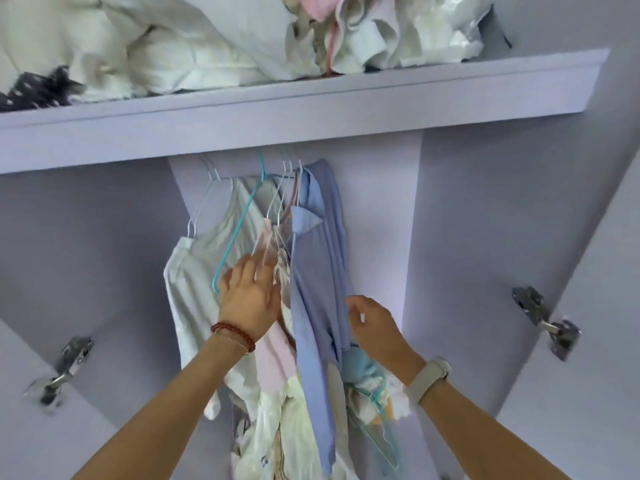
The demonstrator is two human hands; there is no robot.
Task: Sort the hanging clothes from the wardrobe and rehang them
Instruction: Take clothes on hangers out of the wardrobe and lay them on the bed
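Note:
Several garments hang close together under the wardrobe shelf. A blue shirt (317, 271) hangs on the right, a pale white top (194, 271) on the left, and a pink garment (273, 355) between them. A bare turquoise hanger (239, 223) hangs in front of the white top. My left hand (247, 296), with a red bead bracelet, reaches in between the white top and the blue shirt, fingers spread on the pink garment's hanger. My right hand (372, 322) is beside the blue shirt's right edge, fingers curled loosely near the cloth; whether it pinches the cloth is unclear.
The lilac shelf (311, 109) above carries a heap of white bedding (156, 53) and crumpled clothes (363, 32). Both wardrobe doors stand open, with metal hinges at left (65, 368) and right (543, 320). More clothes and a light hanger (381, 427) hang lower down.

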